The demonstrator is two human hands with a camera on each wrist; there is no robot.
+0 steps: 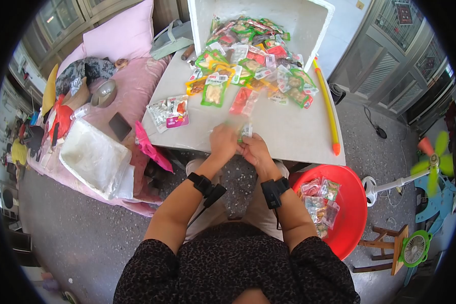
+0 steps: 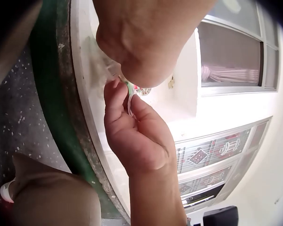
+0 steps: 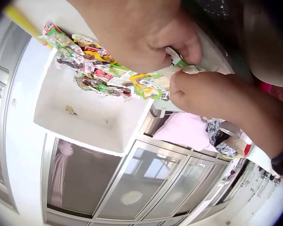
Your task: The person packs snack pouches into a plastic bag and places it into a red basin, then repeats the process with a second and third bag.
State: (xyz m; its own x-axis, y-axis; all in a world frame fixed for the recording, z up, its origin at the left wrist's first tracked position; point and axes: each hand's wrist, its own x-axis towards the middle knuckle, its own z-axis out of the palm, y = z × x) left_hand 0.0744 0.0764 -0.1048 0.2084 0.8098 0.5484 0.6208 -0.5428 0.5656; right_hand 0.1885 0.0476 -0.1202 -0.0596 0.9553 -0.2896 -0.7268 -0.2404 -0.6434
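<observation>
At the table's near edge, my right hand (image 1: 257, 150) pinches a small clear plastic food packet (image 1: 246, 130) with green and white printing. In the left wrist view its thumb and curled fingers close on the packet's edge (image 2: 130, 98). My left hand (image 1: 224, 144) is right beside it, fingers curled at the packet's other side. Its fingertips are mostly hidden, and the area just above it is blurred in the head view. A red-toned clear packet (image 1: 244, 101) lies on the table just beyond both hands.
A white foam box (image 1: 261, 12) lies on its side, packets (image 1: 248, 55) spilling onto the table (image 1: 187, 137). Two packets (image 1: 177, 110) lie left. A yellow tube (image 1: 327, 106) borders the right edge. A red basin (image 1: 352, 223) with packets stands below right; a pink-covered bed (image 1: 142, 81) is left.
</observation>
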